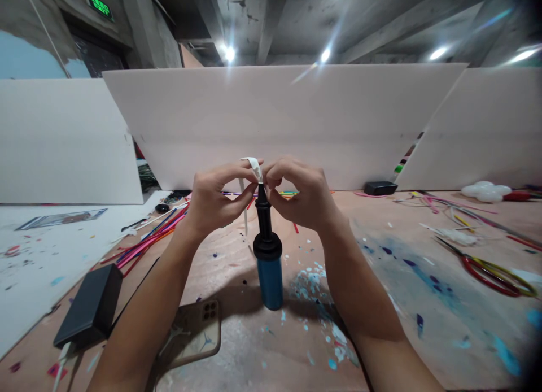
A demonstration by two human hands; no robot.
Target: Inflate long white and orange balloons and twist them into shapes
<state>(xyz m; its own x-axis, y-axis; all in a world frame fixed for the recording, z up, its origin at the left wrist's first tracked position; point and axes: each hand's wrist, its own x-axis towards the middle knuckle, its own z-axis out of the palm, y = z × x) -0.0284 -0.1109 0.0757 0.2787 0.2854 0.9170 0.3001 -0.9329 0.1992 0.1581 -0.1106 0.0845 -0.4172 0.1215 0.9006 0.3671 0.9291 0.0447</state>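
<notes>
A blue and black hand balloon pump [270,282] stands upright on the table in front of me, its narrow nozzle pointing up. At the nozzle tip is the mouth of a limp white long balloon [255,167], which drapes over my left fingers and hangs down behind them. My left hand [222,194] pinches the balloon from the left side. On the other side, my right hand [298,191] has curled fingers closed at the balloon's mouth by the nozzle. The exact contact of the fingertips is partly hidden.
A phone [195,330] lies beneath my left forearm, with a black power brick [88,307] farther left. Colourful long balloons [148,239] lie behind it. Red and yellow scissors [491,273] rest at right. A white board [283,121] stands across the back.
</notes>
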